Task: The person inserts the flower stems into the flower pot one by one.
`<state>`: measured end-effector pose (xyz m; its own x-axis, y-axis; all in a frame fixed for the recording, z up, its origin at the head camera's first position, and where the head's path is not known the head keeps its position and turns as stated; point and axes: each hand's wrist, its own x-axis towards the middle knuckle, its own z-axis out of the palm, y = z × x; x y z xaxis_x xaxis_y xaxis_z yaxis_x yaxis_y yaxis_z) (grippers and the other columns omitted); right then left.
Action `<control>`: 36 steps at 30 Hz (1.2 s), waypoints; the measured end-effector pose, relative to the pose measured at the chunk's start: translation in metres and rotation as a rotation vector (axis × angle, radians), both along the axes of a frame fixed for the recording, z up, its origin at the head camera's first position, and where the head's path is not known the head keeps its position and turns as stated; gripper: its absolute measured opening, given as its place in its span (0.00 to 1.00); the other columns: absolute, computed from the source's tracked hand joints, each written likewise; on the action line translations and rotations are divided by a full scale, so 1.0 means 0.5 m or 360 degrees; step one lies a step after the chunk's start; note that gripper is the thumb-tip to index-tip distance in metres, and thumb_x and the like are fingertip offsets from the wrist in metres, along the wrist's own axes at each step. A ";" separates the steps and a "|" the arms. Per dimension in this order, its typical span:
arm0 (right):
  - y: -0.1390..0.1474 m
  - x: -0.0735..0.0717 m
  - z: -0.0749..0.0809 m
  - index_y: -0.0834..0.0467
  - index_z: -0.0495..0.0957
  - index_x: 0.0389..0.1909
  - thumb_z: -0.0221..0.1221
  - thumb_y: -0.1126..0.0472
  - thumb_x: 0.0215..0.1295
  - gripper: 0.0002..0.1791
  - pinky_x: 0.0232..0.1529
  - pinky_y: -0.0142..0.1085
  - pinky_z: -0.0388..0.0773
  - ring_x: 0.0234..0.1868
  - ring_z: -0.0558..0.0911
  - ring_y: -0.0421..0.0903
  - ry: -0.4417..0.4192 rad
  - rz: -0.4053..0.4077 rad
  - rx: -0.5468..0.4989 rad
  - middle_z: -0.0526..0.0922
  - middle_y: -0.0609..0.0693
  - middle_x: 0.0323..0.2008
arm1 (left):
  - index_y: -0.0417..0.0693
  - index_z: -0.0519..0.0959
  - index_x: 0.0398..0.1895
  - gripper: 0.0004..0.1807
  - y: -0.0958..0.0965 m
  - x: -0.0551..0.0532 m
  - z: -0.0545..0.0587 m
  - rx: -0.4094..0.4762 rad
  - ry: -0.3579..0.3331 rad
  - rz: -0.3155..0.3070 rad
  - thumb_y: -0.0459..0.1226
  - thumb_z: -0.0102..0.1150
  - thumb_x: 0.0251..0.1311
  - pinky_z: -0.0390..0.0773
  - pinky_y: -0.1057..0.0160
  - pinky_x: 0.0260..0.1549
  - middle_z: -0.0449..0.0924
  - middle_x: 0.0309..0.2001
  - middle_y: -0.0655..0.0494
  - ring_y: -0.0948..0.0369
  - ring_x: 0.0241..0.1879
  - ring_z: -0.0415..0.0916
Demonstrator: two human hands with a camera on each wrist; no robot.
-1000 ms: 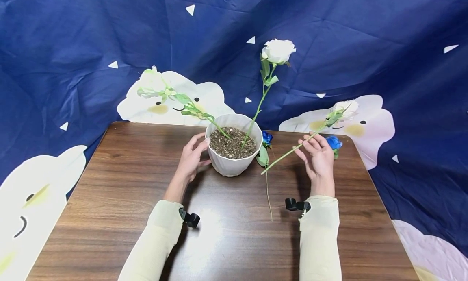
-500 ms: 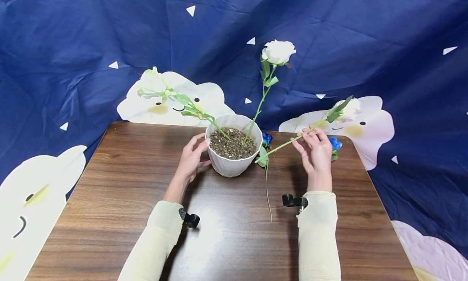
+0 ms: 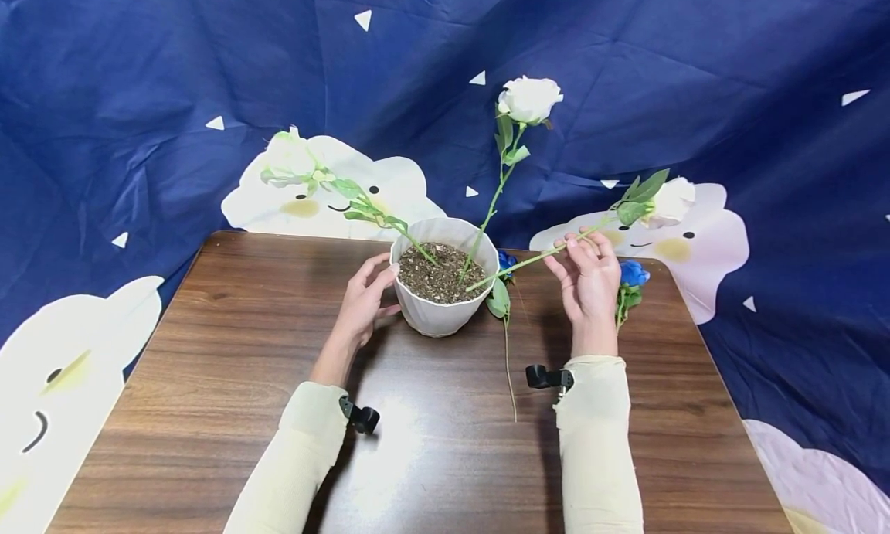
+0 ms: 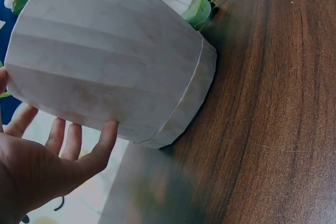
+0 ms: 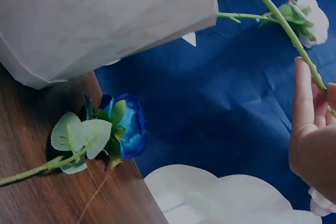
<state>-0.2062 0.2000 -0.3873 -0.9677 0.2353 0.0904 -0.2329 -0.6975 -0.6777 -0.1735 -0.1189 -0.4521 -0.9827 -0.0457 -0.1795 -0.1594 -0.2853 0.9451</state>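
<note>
A white ribbed flowerpot (image 3: 445,318) full of dark soil (image 3: 438,275) holds two white roses, one leaning left (image 3: 290,154) and one standing taller (image 3: 530,99). My left hand (image 3: 361,298) grips the pot's left side, its thumb by the rim; the left wrist view shows spread, bent fingers (image 4: 105,142) against the wall. Between thumb and fingers, my right hand (image 3: 589,279) pinches the green stem (image 5: 283,22) of a third white rose (image 3: 670,202). This rose slants, bloom up to the right, and the stem's lower end overlaps the soil near the pot's right rim.
Right behind the pot a blue rose (image 5: 131,129) lies on the wooden table (image 3: 445,457), its thin stem pointing toward the front. Another blue rose (image 3: 633,273) lies beyond my right hand, partly hidden. A dark blue cloth (image 3: 417,55) hangs behind the table.
My right hand has moved left and slightly away, carrying the white rose; its stem end went from beside the pot to over the soil. My left hand and the pot stay put.
</note>
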 end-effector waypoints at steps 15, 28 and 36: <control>-0.075 -0.011 0.005 0.63 0.73 0.48 0.58 0.74 0.70 0.10 0.31 0.41 0.89 0.36 0.84 0.50 0.0076 -0.0229 0.0342 0.80 0.57 0.35 | 0.49 0.72 0.68 0.24 -0.002 -0.003 -0.005 -0.0025 0.0032 0.0001 0.42 0.58 0.71 0.83 0.37 0.48 0.73 0.58 0.46 0.51 0.57 0.72; -0.140 -0.012 0.011 0.65 0.70 0.48 0.57 0.76 0.70 0.10 0.34 0.40 0.89 0.38 0.84 0.52 0.0179 -0.0323 0.0562 0.79 0.56 0.36 | 0.49 0.72 0.68 0.24 -0.003 -0.004 -0.008 -0.0012 0.0036 -0.0013 0.41 0.59 0.71 0.82 0.38 0.48 0.71 0.57 0.47 0.52 0.55 0.69; -0.169 -0.015 0.009 0.74 0.69 0.51 0.59 0.75 0.69 0.14 0.34 0.36 0.88 0.36 0.85 0.50 0.0227 -0.0335 0.0850 0.79 0.58 0.36 | 0.49 0.72 0.69 0.24 -0.002 -0.002 -0.003 -0.0014 0.0035 -0.0022 0.42 0.58 0.71 0.82 0.38 0.49 0.72 0.58 0.46 0.53 0.55 0.71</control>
